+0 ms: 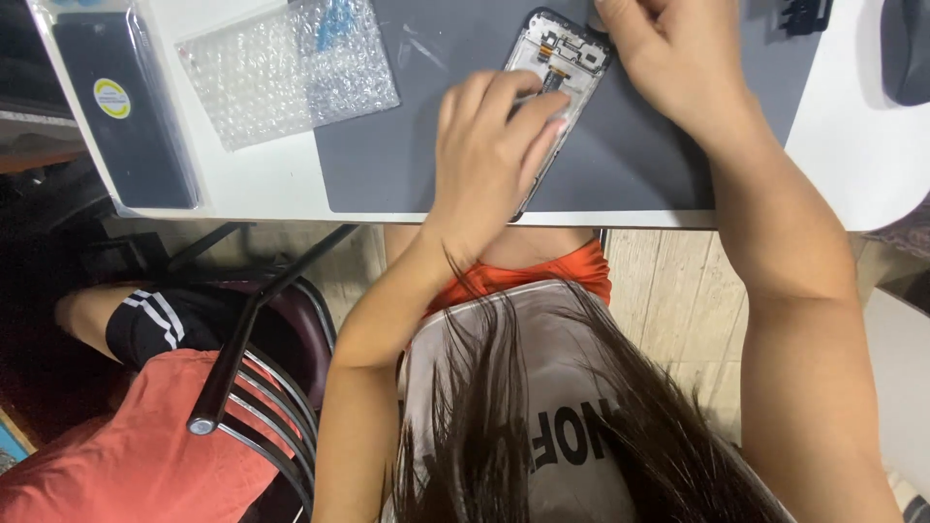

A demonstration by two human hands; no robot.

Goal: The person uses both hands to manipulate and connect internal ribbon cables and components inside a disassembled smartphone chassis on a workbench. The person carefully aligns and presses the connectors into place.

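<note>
View from above of a white worktop (pixel 852 145) with a rounded corner, carrying a dark grey mat (pixel 407 155) that reaches its near edge. On the mat lies an opened phone (pixel 567 60), back cover off, its pale inner frame and small connectors exposed, set at a slant with its top end toward the far side. The left hand (pixel 489 150) lies over the lower half of the phone, fingers curled together and fingertips pressed onto the inner parts near the middle; whether it pinches anything cannot be told. The right hand (pixel 668 53) rests at the phone's top end, loosely closed, its fingertips hidden from view, so its grip cannot be told. Left of the mat lies a sheet of bubble wrap (pixel 281 73), and beyond that a dark flat box in clear plastic (pixel 121 107) with a round yellow sticker. Below the worktop edge are pale wood-look floor planks (pixel 668 310), a dark chair with a metal-bar back (pixel 257 378), and a second person's leg in black striped shorts (pixel 145 324).
</note>
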